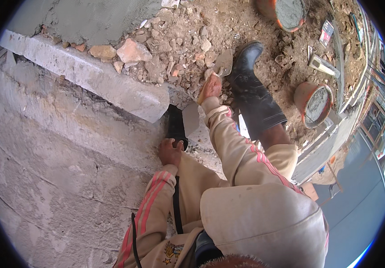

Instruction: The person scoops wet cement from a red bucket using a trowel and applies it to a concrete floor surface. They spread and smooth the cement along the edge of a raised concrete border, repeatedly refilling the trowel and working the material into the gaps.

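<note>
My right hand [211, 88] is closed around a trowel [223, 61], low over the rubble. The trowel's grey-brown blade points away from me beside a black rubber boot [256, 96]; its handle is mostly hidden by my fingers. My left hand [170, 152] rests at the top of the other black boot [175, 123], with fingers apart against its rim and no tool in them. Left of that boot runs a long concrete kerb [89, 73]. A pale grey slab-like piece [191, 118] lies between the boot and my right sleeve.
Loose soil and stones [179, 40] lie beyond the kerb, next to smooth wet mortar [98, 20]. Two orange-rimmed buckets of grey mortar stand right: one bucket [296, 100] nearer, another bucket [270, 10] farther. A light-coloured tool [324, 67] lies between. A rough wall [54, 147] rises left.
</note>
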`<state>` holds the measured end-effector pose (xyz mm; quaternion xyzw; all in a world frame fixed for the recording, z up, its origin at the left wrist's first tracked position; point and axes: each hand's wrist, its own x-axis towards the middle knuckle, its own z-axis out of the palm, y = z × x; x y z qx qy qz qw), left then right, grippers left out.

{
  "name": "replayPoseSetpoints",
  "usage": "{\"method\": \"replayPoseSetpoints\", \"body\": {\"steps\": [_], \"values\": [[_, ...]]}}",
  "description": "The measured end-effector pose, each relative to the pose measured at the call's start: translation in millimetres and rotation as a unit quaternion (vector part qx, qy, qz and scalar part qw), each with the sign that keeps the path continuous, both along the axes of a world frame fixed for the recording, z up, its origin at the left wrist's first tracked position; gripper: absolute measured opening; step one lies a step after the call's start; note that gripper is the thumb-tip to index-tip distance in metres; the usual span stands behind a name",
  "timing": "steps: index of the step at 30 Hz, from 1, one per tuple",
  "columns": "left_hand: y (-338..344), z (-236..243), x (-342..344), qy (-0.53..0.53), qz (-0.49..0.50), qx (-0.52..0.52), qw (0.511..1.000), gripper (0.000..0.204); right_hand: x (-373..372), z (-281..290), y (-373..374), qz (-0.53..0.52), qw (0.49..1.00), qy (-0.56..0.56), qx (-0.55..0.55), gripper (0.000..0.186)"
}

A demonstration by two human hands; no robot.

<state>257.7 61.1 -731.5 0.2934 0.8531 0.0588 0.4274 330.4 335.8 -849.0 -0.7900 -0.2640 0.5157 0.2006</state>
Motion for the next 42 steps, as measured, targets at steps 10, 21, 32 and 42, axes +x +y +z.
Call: {"method": "replayPoseSetpoints", "body": {"steps": [10,21,32,42], "values": [[3.0,2.8,2.0,0.005,0.003,0.018,1.0,0.038,8.8,-43.1,0.1,0.174,0.984,-0.017,-0.033,0.049],[0.8,1.6,3.2,0.013,0.025,0.034,0.999,0.038,-11.6,-2.5,22.5,0.013,0.984,0.167,-0.065,0.034],[-2.1,2.9,3.0,0.0,0.029,0.001,1.0,0.041,4.0,25.2,35.9,0.009,0.948,0.272,-0.165,0.036],[2.7,11.6,-0.9,0.012,0.036,0.001,0.999,0.04,-46.9,92.1,-12.6,0.277,0.921,0.268,-0.063,0.041]]}}
